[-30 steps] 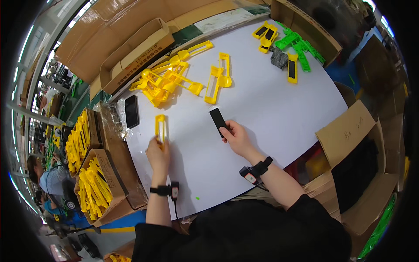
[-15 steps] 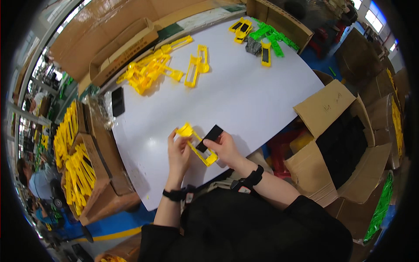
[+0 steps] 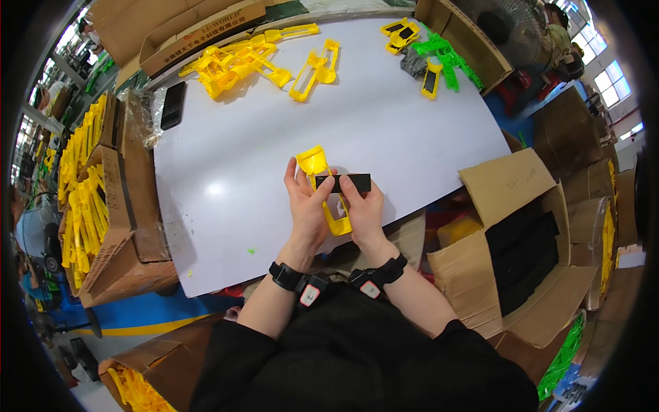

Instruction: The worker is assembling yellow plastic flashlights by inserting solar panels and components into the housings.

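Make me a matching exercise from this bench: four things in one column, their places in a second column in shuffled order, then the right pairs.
Things:
1. yellow plastic frame
2. black rectangular piece
3. green plastic parts
4. flat black slab

Places:
A. far right of the white table, beside a cardboard box
B. left edge of the table, by clear wrapping
C. gripped by both the left hand and the right hand
D. lying crosswise over the frame, under the fingertips

Pairs: 1-C, 2-D, 3-A, 4-B

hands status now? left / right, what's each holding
Left hand: closed on the yellow plastic frame.
Right hand: closed on the black rectangular piece, held across the frame.
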A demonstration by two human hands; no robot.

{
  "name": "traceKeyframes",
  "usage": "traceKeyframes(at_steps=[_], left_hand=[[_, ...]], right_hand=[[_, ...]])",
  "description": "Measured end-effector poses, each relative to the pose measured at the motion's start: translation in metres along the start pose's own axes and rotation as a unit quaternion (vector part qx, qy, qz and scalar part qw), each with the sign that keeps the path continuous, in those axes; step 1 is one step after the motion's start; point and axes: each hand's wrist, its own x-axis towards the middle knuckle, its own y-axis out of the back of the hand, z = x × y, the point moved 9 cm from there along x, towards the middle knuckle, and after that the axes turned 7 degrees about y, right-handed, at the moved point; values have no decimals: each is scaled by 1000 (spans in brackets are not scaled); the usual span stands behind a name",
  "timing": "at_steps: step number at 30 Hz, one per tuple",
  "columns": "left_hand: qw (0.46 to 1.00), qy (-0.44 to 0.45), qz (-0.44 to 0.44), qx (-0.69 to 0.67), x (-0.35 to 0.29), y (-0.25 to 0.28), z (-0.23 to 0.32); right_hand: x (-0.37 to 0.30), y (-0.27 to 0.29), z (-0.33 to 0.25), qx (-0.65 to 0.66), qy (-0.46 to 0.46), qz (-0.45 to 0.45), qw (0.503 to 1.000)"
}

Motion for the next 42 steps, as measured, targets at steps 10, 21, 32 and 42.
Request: traceKeyframes(at_steps=[10, 21, 32, 42], left_hand=[[998, -65, 17, -16, 2, 1, 16], [995, -94, -28, 25, -11, 30, 21], [994, -87, -25, 56, -3, 34, 23], [998, 37, -39, 24, 5, 51, 10]], right_hand=[[3, 33, -31, -163, -5, -52, 985], [-11, -5, 1, -268, 150, -73, 949], [-6, -17, -5, -423, 147, -94, 889], [-15, -48, 31, -221, -58, -229, 946]])
